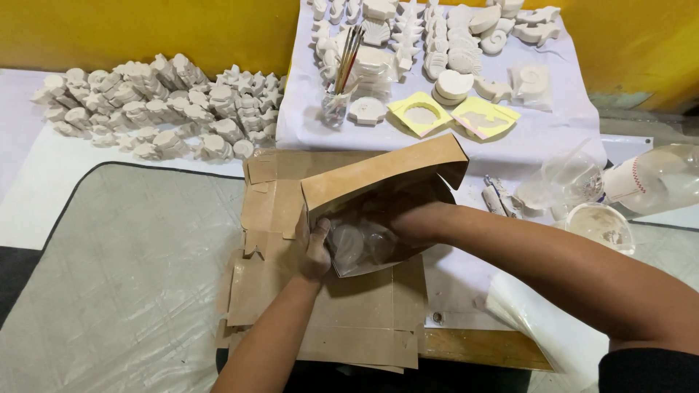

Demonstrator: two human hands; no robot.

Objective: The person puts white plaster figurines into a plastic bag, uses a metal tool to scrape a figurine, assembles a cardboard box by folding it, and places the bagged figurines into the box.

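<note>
Nearest the camera, two bare forearms reach forward over a stack of flattened brown cardboard blanks (328, 320) lying on the table. The left hand (314, 251) grips the near left edge of an assembled brown cardboard box (378, 178), fingers curled around the wall at its open mouth, holding it tipped on its side. The right hand (408, 222) is pushed inside the box opening, and its fingers are hidden there, so I cannot tell whether it is clenched or loose. Inside the box, just beside both hands, sits a clear plastic bag (357, 247) with round pale pieces showing through it; the right hand appears to touch it. The box lid flap stands raised above the opening.

To the left lies a grey plastic-covered mat (124, 276). Beyond it, against the yellow wall (145, 29), a heap of small white plaster figures (153, 109) is piled on white paper. Behind the box a white cloth (553, 124) carries more white plaster shells and stars, two yellow moulds (451, 115), and a glass jar of paintbrushes (338, 102). To the right, well apart from the hands, are clear plastic cups (571, 182) and a clear bottle (655, 178) lying on its side
</note>
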